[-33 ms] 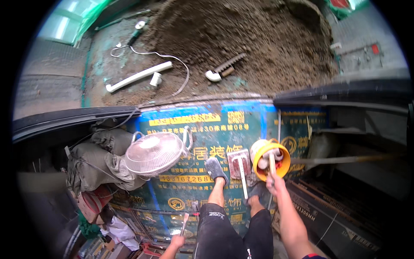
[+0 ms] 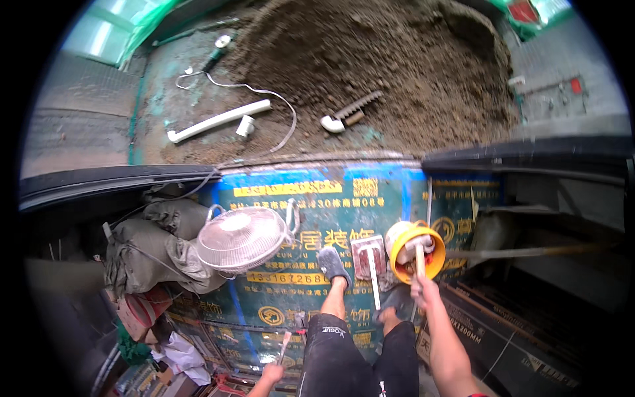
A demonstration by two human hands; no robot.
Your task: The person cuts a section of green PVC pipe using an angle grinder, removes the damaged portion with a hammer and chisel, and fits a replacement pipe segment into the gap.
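Note:
My right hand (image 2: 424, 290) is closed round the light handle of a mallet (image 2: 421, 247), whose pale head sits in the mouth of a yellow-rimmed bucket (image 2: 438, 263). Red bits and other contents show in the bucket, partly hidden by the mallet. Low in the picture, my left hand (image 2: 272, 372) grips a short, slim tool with a pale flat end (image 2: 285, 344); its exact kind is unclear. Left of the bucket lies a rectangular, mortar-smeared plate (image 2: 362, 257) with a long white bar across it. My slippered foot (image 2: 333, 264) is beside it.
A caged fan (image 2: 241, 237) lies to the left, by grey sacks (image 2: 135, 248). Printed green sheeting (image 2: 264, 298) covers the floor. Beyond the threshold are a sand heap (image 2: 370, 53), a white pipe (image 2: 218, 121) and a corded green tool (image 2: 215, 56). Long dark boxes (image 2: 503, 331) lie right.
The whole scene sits slightly lower and further right in the picture. Both hands keep their grips; the mallet head remains in the bucket's mouth.

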